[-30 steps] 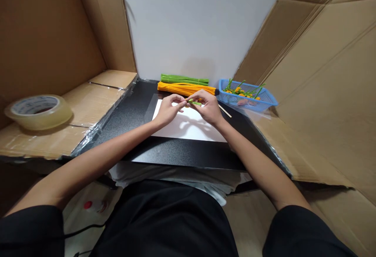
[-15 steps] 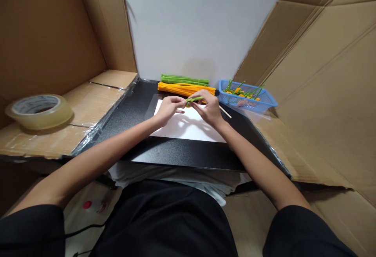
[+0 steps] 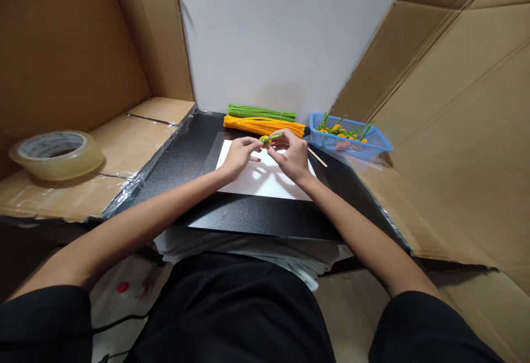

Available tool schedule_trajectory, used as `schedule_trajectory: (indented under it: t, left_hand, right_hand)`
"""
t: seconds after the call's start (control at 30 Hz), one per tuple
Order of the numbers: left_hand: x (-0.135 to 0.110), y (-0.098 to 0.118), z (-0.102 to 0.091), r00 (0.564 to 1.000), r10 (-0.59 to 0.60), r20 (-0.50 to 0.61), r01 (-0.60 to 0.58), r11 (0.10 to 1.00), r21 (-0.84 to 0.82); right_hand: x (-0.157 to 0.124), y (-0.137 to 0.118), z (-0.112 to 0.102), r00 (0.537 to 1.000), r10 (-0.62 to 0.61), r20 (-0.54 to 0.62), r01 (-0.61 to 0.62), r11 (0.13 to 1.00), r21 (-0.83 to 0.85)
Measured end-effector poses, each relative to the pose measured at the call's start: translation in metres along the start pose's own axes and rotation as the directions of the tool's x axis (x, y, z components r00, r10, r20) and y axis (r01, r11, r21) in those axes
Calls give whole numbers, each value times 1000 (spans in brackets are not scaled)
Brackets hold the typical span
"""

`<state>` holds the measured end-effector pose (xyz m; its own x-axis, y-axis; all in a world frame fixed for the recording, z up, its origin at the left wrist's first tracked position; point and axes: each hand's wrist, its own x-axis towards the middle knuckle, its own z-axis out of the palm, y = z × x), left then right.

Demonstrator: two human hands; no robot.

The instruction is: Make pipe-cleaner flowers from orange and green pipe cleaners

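A short green pipe cleaner with a yellow-orange tip (image 3: 270,139) is pinched up above a white paper sheet (image 3: 265,183). My left hand (image 3: 238,156) grips its yellow-orange end between the fingertips, and my right hand (image 3: 292,156) pinches the green stem. Both hands hover over the far part of the sheet. Just beyond them lie a bundle of orange pipe cleaners (image 3: 263,126) and a thinner bundle of green ones (image 3: 261,112). My fingers hide part of the small piece.
A blue plastic basket (image 3: 331,143) holding several green-stemmed orange pieces stands at the far right of the black table (image 3: 248,214). A wooden stick (image 3: 317,157) lies near my right hand. A roll of clear tape (image 3: 56,156) sits on the cardboard ledge (image 3: 132,145) at left. Cardboard walls flank the table.
The small piece now tilts up to the right and sits slightly higher, with its yellow-orange end more visible. My hands have shifted a little closer to me.
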<state>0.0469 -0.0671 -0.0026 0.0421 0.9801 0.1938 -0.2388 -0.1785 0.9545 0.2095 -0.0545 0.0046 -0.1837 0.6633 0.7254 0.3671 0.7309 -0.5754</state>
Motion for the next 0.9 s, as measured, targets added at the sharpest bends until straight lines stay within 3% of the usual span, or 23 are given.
schedule_trajectory:
  t: [0.1,0.27,0.43,0.77,0.9]
  left_hand:
    - [0,0,0,1000,13,-11,-12,1000,6]
    - [0,-1,0,999,37,-35,-37,999,17]
    - [0,-3,0,998,41,-37,-39,998,40]
    - [3,-1,-1,1000,23,-21,-21,994,103]
    - [4,-1,-3,1000,31,-1,-30,991,131]
  right_hand:
    - [-1,0,1,1000,-18,-12,18,1000,-4]
    - [-3,-1,-1,988,-152,28,155,971,-182]
    - [-2,3,-5,937,-318,144,349,820,-454]
    - [7,10,-10,889,-334,312,457,675,-580]
    - [9,10,-12,902,-310,301,429,724,-540]
